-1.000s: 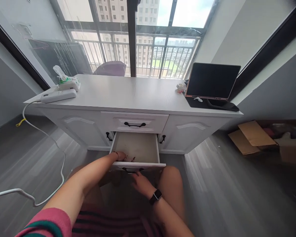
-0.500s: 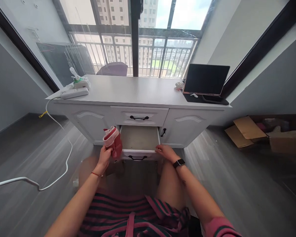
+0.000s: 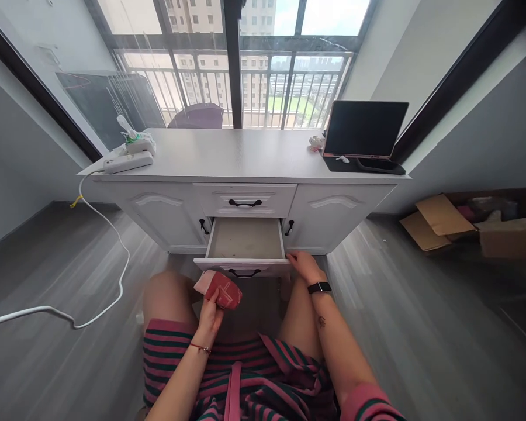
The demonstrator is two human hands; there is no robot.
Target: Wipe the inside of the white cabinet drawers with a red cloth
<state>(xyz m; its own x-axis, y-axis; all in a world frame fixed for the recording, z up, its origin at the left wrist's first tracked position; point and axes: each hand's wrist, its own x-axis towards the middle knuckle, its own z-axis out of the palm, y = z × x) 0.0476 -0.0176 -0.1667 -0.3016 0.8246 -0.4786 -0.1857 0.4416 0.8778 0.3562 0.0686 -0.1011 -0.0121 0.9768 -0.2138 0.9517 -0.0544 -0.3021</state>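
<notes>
The left hand [image 3: 212, 313] clasps a small pouch [image 3: 228, 290], red with thin pale lines and pale pink at one end, just in front of the open drawer [image 3: 248, 238]; the right hand [image 3: 307, 268] is at the drawer's right corner, gripping or not, I cannot tell

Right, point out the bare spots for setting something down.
Free: the middle of the cabinet top, between power strip and black mat; the open drawer, behind its front panel. Crowded: left end, with tissue pack; right end, with screen.
</notes>
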